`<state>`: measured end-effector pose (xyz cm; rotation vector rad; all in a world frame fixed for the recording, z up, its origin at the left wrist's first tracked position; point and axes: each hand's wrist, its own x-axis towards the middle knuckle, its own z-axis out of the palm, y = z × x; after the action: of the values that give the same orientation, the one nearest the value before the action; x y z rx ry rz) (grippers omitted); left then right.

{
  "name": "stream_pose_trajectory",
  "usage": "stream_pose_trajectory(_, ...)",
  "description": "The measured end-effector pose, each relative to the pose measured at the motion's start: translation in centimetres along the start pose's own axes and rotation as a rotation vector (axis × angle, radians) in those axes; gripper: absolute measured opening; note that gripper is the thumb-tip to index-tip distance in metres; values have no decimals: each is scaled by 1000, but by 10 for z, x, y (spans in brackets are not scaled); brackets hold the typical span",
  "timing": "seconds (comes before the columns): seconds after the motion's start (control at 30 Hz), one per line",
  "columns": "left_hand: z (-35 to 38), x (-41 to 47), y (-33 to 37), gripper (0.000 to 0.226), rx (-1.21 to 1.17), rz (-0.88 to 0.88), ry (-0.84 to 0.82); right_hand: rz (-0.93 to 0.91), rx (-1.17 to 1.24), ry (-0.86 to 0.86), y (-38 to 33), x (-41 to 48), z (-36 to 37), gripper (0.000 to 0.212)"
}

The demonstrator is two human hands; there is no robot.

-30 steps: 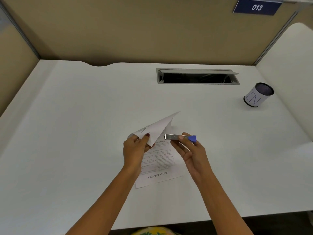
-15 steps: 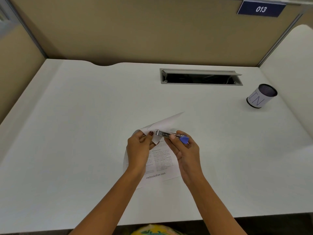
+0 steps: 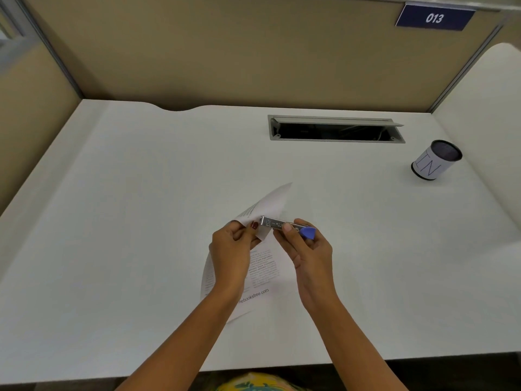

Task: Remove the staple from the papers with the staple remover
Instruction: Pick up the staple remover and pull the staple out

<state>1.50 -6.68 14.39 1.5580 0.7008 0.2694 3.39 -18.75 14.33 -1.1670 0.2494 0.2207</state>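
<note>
Pinching staple remover (image 3: 275,223) in right hand (image 3: 311,252), aiming lengthwise left at papers (image 3: 270,204) corner, pinching that with left hand (image 3: 231,249).

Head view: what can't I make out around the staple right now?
Head view only:
- staple: too small, and hidden where the left hand pinches the papers at the corner.
- staple remover tip: meets the folded corner; whether it caught the staple cannot be told.
- body text on the papers: blurred, partly under the left hand.
</note>
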Motion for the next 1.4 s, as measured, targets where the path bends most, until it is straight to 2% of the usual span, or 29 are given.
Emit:
stream_pose_trajectory(0.1,0,-3,1,5,13,-10,3,-11,17,1,2,-3,0,45)
stream_pose_trajectory(0.27,-2,-7,2,5,10,-19,5,-55,-52,18,1,-2,0,34)
stream_pose_trajectory(0.47,-4,-10,7,11,9,27,28,-222,-157,-15,-3,-4,0,37)
stream_pose_trajectory(0.57,-6,-10,11,8,66,66,49,-343,-242,-27,-2,-7,0,43)
stream_pose_trajectory(0.7,-7,-8,14,2,55,51,35,-463,-292,-95,-1,-9,-2,40)
stream_pose_trajectory(0.77,-6,-7,16,5,-26,42,14,-435,-293,-64,1,-11,-2,40)
stream_pose_trajectory(0.87,-4,-7,20,5,-85,32,-24,-210,-143,43,5,-16,1,42)
stream_pose_trajectory(0.93,-2,-8,21,3,-114,12,-45,-172,-115,91,7,-17,2,36)
stream_pose_trajectory(1.03,0,-10,23,5,-118,6,-39,-293,-245,74,6,-17,2,24)
stream_pose_trajectory(1.23,-1,-10,30,6,-91,45,-15,-569,-729,-7,-1,-16,-4,36)
stream_pose_trajectory(1.3,-1,-9,31,9,-63,66,-14,-572,-763,-48,-3,-15,-4,30)
stream_pose_trajectory(1.4,0,-10,32,12,-7,90,-12,-508,-687,-69,-8,-15,-3,26)
